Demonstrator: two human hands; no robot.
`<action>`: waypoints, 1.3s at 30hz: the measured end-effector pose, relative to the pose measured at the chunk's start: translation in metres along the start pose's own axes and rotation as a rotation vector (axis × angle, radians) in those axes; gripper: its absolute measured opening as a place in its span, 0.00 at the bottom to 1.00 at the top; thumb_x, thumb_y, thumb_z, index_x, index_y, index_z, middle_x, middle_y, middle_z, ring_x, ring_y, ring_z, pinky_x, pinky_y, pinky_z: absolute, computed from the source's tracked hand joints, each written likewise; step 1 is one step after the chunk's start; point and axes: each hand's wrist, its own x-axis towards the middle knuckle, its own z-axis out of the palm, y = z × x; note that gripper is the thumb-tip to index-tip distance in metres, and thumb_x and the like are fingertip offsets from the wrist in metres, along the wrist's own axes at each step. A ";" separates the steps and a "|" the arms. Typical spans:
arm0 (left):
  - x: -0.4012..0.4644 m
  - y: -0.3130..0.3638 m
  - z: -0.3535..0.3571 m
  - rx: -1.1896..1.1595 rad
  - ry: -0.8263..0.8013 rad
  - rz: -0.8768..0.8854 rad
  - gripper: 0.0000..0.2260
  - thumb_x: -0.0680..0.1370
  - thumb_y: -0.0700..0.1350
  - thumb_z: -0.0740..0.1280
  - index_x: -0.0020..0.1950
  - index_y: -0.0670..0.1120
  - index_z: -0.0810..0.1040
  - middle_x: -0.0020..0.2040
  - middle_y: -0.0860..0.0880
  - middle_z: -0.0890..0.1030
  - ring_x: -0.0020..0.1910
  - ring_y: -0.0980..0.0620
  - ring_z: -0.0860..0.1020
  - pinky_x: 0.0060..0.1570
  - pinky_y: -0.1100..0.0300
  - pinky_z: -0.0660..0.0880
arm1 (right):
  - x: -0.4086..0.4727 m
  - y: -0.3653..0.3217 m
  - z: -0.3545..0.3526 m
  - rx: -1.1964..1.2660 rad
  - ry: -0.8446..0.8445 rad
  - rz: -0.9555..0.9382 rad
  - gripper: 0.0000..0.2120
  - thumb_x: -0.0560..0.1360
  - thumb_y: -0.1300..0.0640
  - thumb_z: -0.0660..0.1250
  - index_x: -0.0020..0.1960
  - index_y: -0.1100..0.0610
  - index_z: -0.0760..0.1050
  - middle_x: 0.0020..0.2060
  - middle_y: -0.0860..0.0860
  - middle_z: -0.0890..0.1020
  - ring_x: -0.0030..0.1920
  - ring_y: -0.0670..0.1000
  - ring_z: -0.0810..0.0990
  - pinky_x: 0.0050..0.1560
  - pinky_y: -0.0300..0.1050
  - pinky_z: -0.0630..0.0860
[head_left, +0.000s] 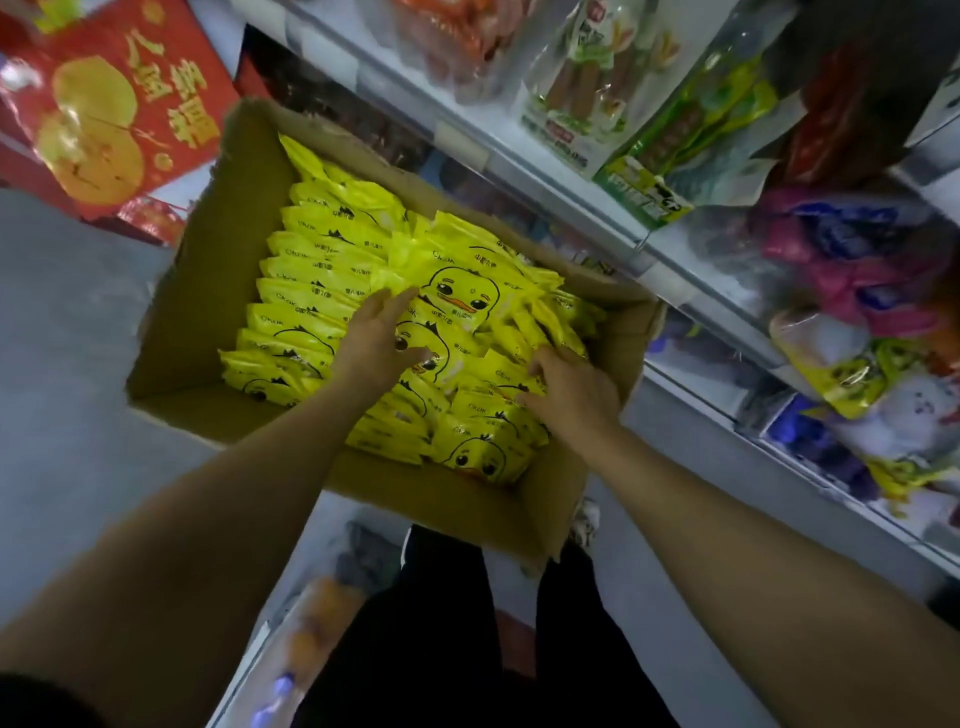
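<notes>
Down into the cardboard box (208, 291) with both arms at full stretch. Reaching to the box's middle with the left hand (379, 340), fingers straight and spread, palm resting open on the yellow duck packets (457, 291) lying face-up there. Over by the box's right wall, digging in with the right hand (571, 387), fingers curled over the packet tops and thumb tucked against the near side; reads as a grip on a small bunch, though blurred at the fingertips. No lifting clear of the box yet. Crammed nearly to the brim: neat rows standing on edge along the box's left side, a looser jumble toward its right wall and near corner, a few flat on top in the middle. Just right of the box, store shelves (519, 156) hung with other snack bags, and no telling any duck packets apart among them. Beyond the box's far left corner, a red gift pack (119, 104). Judging by all that, barely started on the unpacking: gathering what looks like a first handful, with practically the whole box left to empty, bunch by bunch.
</notes>
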 end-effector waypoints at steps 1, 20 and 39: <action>0.000 -0.001 0.002 -0.003 0.036 -0.006 0.39 0.71 0.50 0.76 0.77 0.56 0.60 0.77 0.42 0.59 0.75 0.41 0.59 0.68 0.42 0.67 | -0.002 0.000 0.003 0.010 0.022 -0.013 0.16 0.73 0.43 0.71 0.55 0.49 0.72 0.54 0.48 0.78 0.53 0.53 0.79 0.40 0.43 0.68; -0.004 -0.011 -0.003 0.164 0.018 -0.119 0.26 0.71 0.56 0.74 0.67 0.50 0.76 0.60 0.40 0.79 0.63 0.40 0.72 0.54 0.50 0.71 | 0.003 -0.002 0.035 0.148 -0.007 -0.026 0.14 0.76 0.50 0.70 0.60 0.54 0.78 0.56 0.51 0.81 0.60 0.54 0.75 0.50 0.45 0.71; -0.113 0.063 -0.057 -0.530 0.098 -0.282 0.44 0.64 0.57 0.79 0.74 0.43 0.66 0.69 0.39 0.73 0.64 0.39 0.75 0.61 0.44 0.74 | -0.058 0.016 -0.094 0.811 0.225 -0.003 0.15 0.82 0.51 0.62 0.39 0.59 0.72 0.35 0.54 0.76 0.36 0.50 0.74 0.41 0.47 0.69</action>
